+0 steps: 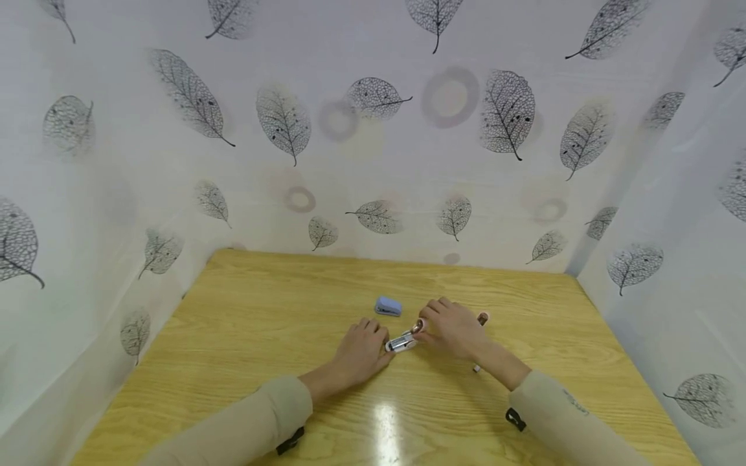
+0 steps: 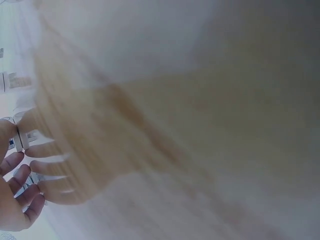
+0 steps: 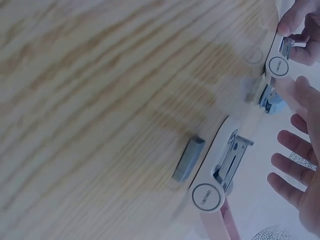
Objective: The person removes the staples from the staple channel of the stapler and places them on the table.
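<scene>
In the head view my left hand (image 1: pixel 360 353) pinches the front end of a white-and-pink stapler (image 1: pixel 402 342), its metal staple channel exposed. My right hand (image 1: pixel 453 327) holds the lifted pink top arm near the round hinge. The right wrist view shows this stapler's hinge disc (image 3: pixel 278 66), with my right thumb against the pink arm and the other fingers spread apart. A second white-and-pink stapler (image 3: pixel 207 195) lies opened on the table nearer that camera, beside a grey strip of staples (image 3: pixel 189 159). In the left wrist view only my left fingers (image 2: pixel 32 192) and a bit of stapler show.
Behind the hands a small blue stapler (image 1: pixel 388 306) stands on the wooden table (image 1: pixel 280 291). My right forearm partly covers the second stapler in the head view. Leaf-patterned covering (image 1: pixel 326 162) encloses the table at the back and sides.
</scene>
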`<state>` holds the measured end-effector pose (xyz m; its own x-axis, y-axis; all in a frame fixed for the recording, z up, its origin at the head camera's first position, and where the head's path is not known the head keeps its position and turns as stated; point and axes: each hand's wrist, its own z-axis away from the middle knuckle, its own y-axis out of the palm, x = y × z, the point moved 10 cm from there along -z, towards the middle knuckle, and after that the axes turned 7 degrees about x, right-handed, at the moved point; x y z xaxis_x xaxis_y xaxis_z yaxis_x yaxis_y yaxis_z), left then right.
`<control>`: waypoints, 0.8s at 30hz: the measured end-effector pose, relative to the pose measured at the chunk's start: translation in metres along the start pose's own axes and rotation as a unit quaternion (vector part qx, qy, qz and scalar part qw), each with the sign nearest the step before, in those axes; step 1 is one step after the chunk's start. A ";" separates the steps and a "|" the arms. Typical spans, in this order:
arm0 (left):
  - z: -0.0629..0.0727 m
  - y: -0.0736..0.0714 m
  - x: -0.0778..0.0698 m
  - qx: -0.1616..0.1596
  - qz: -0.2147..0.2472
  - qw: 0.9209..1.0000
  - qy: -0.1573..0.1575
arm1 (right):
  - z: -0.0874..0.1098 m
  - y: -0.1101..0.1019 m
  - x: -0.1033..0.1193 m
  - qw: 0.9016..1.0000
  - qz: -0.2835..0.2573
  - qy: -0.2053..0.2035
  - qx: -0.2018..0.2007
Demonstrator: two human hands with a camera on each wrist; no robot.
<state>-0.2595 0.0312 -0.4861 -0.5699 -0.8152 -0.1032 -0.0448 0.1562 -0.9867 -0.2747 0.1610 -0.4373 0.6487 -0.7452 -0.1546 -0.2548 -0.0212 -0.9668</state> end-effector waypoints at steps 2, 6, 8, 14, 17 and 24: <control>-0.001 0.000 0.000 0.004 0.000 1.000 -0.001 | 0.001 0.002 -0.004 1.000 0.005 0.003 0.004; -0.005 0.004 0.000 0.013 -0.002 1.000 -0.005 | 0.001 0.004 -0.010 1.000 0.019 -0.001 0.006; -0.007 0.005 0.000 0.015 0.002 1.000 -0.007 | 0.000 0.004 -0.012 1.000 0.028 -0.006 -0.002; -0.010 0.005 -0.001 0.016 0.009 1.000 -0.012 | 0.000 0.007 -0.020 0.999 0.043 -0.011 -0.007; -0.010 0.005 -0.001 0.018 0.010 1.000 -0.014 | -0.001 0.010 -0.023 0.999 0.045 -0.006 0.011; -0.012 0.006 -0.001 0.017 -0.001 1.000 -0.021 | -0.001 0.015 -0.029 0.999 0.024 0.008 0.037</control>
<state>-0.2688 0.0399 -0.4899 -0.5351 -0.8381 -0.1056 -0.0177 0.1361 -0.9905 -0.2984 0.1816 -0.4472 0.6257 -0.7546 -0.1978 -0.2302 0.0637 -0.9711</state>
